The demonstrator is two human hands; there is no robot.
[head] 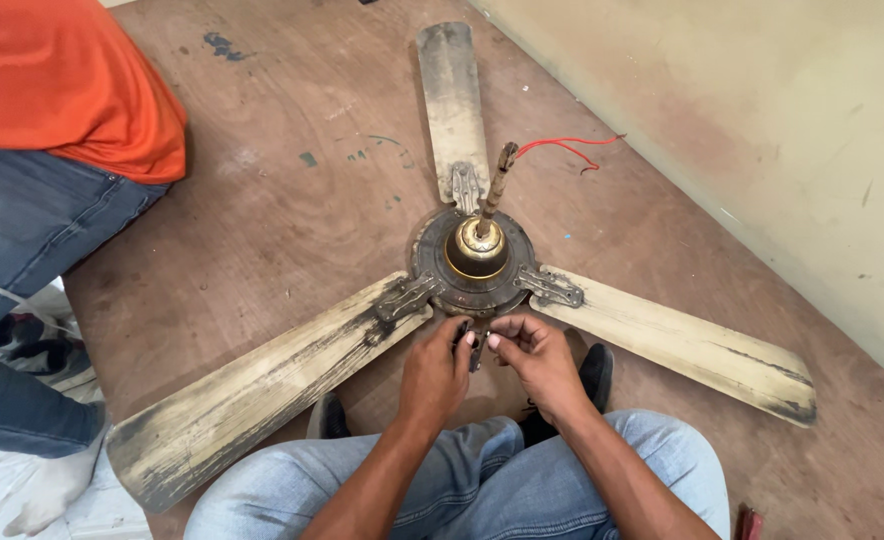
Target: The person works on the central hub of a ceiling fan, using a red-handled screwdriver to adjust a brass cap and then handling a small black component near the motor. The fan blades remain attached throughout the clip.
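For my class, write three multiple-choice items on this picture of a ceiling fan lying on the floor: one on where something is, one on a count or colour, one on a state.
1. Where are the person's two hands working?
A. at the near edge of the fan's motor hub
B. at the tip of the far blade
C. on the wall

2. How many blades does the fan carry?
A. two
B. three
C. five

3. What state are the blades in?
A. freshly painted
B. wrapped in plastic
C. dirty, streaked with black grime

Answers:
1 A, the left hand and right hand meet just below the hub.
2 B, three blades spread from the hub.
3 C, dark streaks cover the near-left blade.
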